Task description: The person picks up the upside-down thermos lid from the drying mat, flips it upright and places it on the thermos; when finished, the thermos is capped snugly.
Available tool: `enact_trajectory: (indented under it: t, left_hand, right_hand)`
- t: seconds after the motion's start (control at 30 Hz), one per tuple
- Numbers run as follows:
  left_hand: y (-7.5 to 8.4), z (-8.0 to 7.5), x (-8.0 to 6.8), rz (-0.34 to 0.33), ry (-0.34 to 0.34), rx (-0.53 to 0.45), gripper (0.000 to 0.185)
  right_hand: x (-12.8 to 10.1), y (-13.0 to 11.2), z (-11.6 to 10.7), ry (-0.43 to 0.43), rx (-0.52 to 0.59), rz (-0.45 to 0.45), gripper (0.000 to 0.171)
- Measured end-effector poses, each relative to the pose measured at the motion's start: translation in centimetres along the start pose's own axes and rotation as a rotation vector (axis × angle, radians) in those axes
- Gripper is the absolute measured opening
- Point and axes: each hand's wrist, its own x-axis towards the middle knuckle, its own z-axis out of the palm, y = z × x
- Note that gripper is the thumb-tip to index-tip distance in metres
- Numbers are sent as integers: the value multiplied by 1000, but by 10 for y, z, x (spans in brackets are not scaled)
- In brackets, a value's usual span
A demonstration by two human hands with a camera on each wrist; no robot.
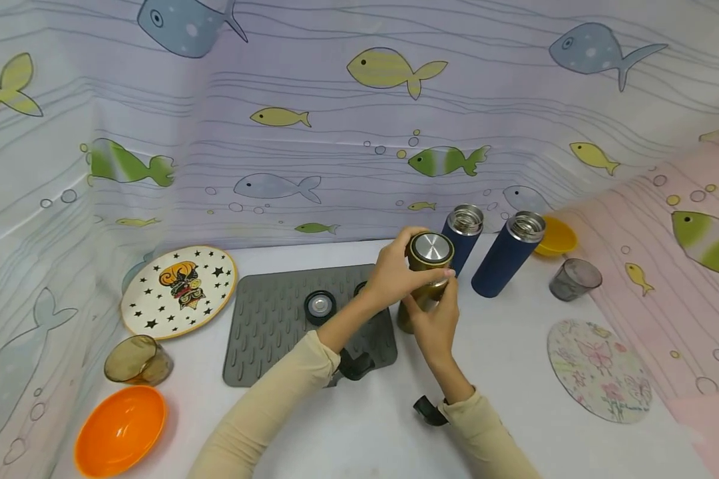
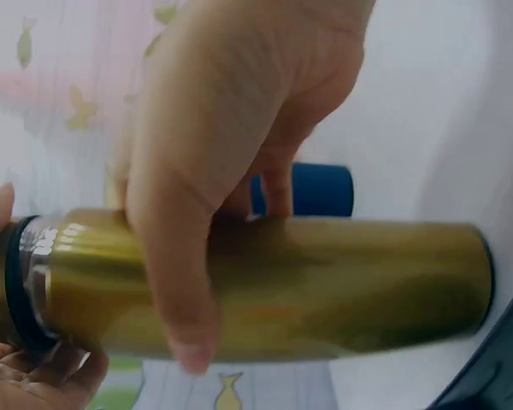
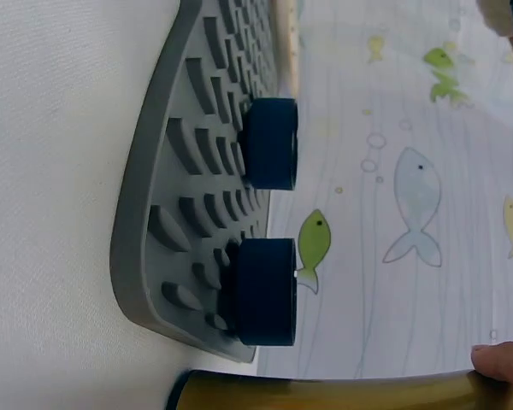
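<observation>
A gold thermos bottle (image 1: 405, 320) stands upright at the right edge of the grey drying mat (image 1: 263, 332). My left hand (image 1: 394, 267) grips its gold lid (image 1: 433, 249), which has a silver disc on top. Lower down, my right hand (image 1: 439, 322) holds the body, its thumb lying across the gold side in the left wrist view. A dark ring and a strip of shiny steel show between lid and body there. Just behind stand two blue thermos bottles (image 1: 469, 229) (image 1: 502, 261) with bare steel necks and no lids.
Two dark blue lids (image 3: 272, 143) (image 3: 265, 292) lie on the mat. At left are a star-patterned plate (image 1: 156, 293), an amber glass (image 1: 138, 359) and an orange bowl (image 1: 120, 432). A yellow bowl (image 1: 556, 238), a grey glass (image 1: 575, 279) and a round patterned mat (image 1: 599, 369) are at right.
</observation>
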Motion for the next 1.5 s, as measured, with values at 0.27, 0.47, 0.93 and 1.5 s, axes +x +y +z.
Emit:
enact_trajectory:
  t: [0.27, 0.47, 0.93, 1.5]
  left_hand:
    - [-20, 3, -1, 58, -94, -46, 75]
    - [-28, 2, 3, 46, -139, -160, 104]
    - [-36, 2, 6, 134, -156, -179, 78]
    - [-32, 2, 6, 130, -168, -121, 84]
  right_hand:
    - [-1, 1, 1, 0, -12, -70, 64]
    - [0, 1, 0, -15, 13, -70, 65]
    - [-3, -1, 1, -49, 35, -53, 70]
    - [-4, 3, 3, -51, 42, -64, 74]
